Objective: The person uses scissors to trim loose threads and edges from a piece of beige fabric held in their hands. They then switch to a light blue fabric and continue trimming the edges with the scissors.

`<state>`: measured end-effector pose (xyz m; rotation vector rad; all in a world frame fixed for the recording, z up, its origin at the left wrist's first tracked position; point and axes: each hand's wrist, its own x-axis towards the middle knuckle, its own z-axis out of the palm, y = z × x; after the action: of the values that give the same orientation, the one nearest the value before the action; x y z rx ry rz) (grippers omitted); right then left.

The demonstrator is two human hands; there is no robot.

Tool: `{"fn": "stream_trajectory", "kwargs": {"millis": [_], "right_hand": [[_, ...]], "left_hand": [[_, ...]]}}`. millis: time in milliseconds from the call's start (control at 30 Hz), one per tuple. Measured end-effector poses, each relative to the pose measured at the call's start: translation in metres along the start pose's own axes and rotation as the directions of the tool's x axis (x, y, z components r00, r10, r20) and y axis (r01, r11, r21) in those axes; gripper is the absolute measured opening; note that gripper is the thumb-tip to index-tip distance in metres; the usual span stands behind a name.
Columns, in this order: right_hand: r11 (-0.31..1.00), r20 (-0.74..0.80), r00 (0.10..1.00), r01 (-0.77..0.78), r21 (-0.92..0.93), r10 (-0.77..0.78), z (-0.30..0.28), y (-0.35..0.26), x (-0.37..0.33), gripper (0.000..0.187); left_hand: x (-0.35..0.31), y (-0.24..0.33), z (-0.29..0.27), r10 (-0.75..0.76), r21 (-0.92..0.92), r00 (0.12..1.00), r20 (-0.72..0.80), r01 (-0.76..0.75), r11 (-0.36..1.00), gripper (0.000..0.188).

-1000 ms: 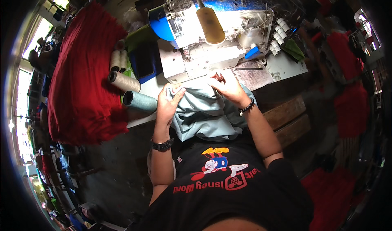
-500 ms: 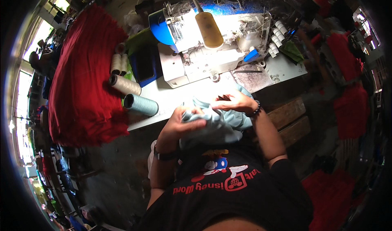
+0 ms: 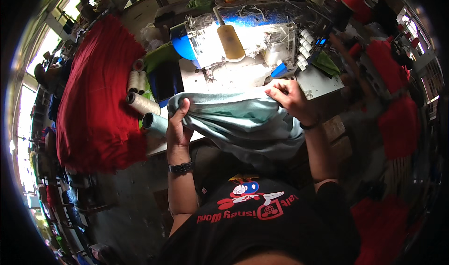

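Note:
A light blue-grey cloth [image 3: 238, 122] is stretched between my two hands above the front of the sewing table. My left hand [image 3: 177, 127] grips its left end, fingers closed around the bunched edge. My right hand [image 3: 291, 99] pinches the cloth's upper right edge. The rest of the cloth sags toward my lap. Just behind it stands a white sewing machine [image 3: 234, 49] under a bright lamp, with a yellow thread cone [image 3: 230, 41] on top.
A tall stack of red fabric [image 3: 96, 96] lies at the left. Thread cones [image 3: 142, 105] lie beside my left hand. More red fabric [image 3: 397, 101] hangs at the right. A blue part [image 3: 180, 41] sits on the machine's left side.
Both hands have lifted the cloth off the table and pulled it apart, the left hand moving left and the right hand moving right and up. It was bunched near my lap before.

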<state>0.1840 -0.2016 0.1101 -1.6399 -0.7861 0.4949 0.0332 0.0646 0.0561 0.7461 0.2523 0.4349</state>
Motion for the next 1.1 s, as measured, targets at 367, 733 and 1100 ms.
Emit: {"fn": "stream_trajectory", "kwargs": {"millis": [367, 733, 1100], "right_hand": [[0.955, -0.223, 0.966, -0.062, 0.289, 0.130, 0.030, 0.087, 0.022, 0.018], [0.927, -0.207, 0.973, -0.019, 0.373, 0.104, 0.034, 0.096, 0.023, 0.023], [0.922, -0.173, 0.982, -0.007, 0.386, 0.080, 0.034, 0.095, 0.022, 0.020]], "left_hand": [[0.017, -0.048, -0.028, 0.194, 0.262, 0.971, -0.139, -0.153, 0.953, 0.014], [0.020, -0.050, -0.037, 0.173, 0.240, 0.972, -0.161, -0.131, 0.962, 0.013], [0.018, -0.051, -0.044, 0.166, 0.222, 0.974, -0.153, -0.130, 0.966, 0.023]]}}
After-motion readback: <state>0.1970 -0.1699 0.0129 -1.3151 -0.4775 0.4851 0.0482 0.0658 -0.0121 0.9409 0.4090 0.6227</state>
